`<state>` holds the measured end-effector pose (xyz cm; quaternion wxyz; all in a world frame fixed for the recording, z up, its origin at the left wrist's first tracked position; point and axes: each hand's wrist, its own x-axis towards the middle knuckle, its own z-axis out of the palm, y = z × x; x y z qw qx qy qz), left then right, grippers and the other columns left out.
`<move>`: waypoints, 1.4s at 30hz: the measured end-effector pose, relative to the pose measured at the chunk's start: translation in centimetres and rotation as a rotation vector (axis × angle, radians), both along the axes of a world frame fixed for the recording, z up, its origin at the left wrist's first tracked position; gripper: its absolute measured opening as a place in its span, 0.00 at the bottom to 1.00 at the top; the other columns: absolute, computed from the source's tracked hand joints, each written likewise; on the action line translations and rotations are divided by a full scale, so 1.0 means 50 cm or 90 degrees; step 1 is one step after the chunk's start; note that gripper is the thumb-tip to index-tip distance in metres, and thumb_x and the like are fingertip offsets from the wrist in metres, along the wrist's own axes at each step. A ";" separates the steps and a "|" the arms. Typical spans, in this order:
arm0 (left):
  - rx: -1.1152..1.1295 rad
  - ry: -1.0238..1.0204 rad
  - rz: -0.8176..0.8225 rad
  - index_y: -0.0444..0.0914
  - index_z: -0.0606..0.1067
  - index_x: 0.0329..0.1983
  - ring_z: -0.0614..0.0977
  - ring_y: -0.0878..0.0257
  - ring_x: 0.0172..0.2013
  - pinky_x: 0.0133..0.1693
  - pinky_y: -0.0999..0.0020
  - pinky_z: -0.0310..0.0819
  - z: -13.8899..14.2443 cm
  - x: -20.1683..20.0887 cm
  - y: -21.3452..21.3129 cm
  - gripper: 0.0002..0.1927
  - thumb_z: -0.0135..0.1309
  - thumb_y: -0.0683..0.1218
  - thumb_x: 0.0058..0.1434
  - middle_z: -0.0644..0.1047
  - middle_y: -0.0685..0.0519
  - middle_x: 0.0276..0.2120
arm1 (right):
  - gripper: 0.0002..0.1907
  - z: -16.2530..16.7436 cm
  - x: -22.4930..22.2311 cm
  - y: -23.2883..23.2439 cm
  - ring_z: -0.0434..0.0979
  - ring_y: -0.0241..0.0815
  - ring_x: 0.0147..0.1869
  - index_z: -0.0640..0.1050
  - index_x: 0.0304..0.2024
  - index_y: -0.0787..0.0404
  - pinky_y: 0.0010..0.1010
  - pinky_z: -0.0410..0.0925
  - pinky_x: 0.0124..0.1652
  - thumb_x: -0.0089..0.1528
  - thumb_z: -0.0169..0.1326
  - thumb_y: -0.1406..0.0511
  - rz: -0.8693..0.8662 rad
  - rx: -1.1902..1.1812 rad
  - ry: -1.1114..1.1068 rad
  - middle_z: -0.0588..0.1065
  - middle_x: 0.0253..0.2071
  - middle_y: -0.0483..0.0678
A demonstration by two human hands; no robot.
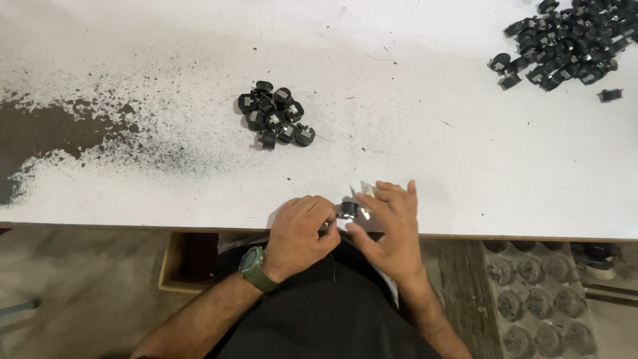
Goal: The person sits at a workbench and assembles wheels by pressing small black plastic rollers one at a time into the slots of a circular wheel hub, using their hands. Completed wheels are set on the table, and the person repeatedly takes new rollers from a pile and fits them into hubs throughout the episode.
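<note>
Both hands meet at the near edge of a worn white table (412,133). My left hand (299,229), with a green watch on its wrist, and my right hand (392,229) pinch a small black round part (347,209) between their fingertips. Small shiny metal bits show right beside the part, under my right fingers. A small cluster of similar black parts (274,114) lies on the table beyond my left hand, well apart from it.
A large heap of the same black parts (565,41) fills the far right corner, one stray piece (610,94) beside it. Dark worn patches (46,133) mark the table's left side. A grey moulded tray (538,299) with round pockets sits below the table at the right.
</note>
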<state>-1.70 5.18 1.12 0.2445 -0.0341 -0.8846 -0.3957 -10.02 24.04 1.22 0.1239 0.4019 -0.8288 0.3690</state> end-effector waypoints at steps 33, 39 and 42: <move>-0.442 -0.226 0.205 0.39 0.80 0.45 0.78 0.54 0.52 0.52 0.56 0.74 0.070 0.059 -0.231 0.16 0.57 0.53 0.61 0.78 0.46 0.51 | 0.24 0.005 -0.075 0.045 0.72 0.50 0.57 0.80 0.52 0.55 0.47 0.69 0.55 0.55 0.68 0.57 -0.074 0.064 -0.094 0.74 0.52 0.52; -0.327 -0.296 0.117 0.34 0.77 0.49 0.80 0.55 0.40 0.39 0.58 0.77 0.064 -0.065 -0.138 0.24 0.58 0.58 0.62 0.78 0.47 0.40 | 0.19 0.003 0.000 -0.035 0.74 0.48 0.65 0.82 0.48 0.56 0.57 0.56 0.71 0.56 0.68 0.59 0.252 0.025 -0.131 0.77 0.47 0.48; -0.296 -0.261 0.199 0.37 0.77 0.42 0.81 0.51 0.38 0.37 0.55 0.76 0.060 -0.120 -0.126 0.22 0.59 0.60 0.65 0.78 0.48 0.38 | 0.15 0.002 -0.007 -0.028 0.77 0.48 0.62 0.82 0.45 0.57 0.57 0.58 0.71 0.57 0.66 0.62 0.198 -0.049 -0.158 0.79 0.45 0.46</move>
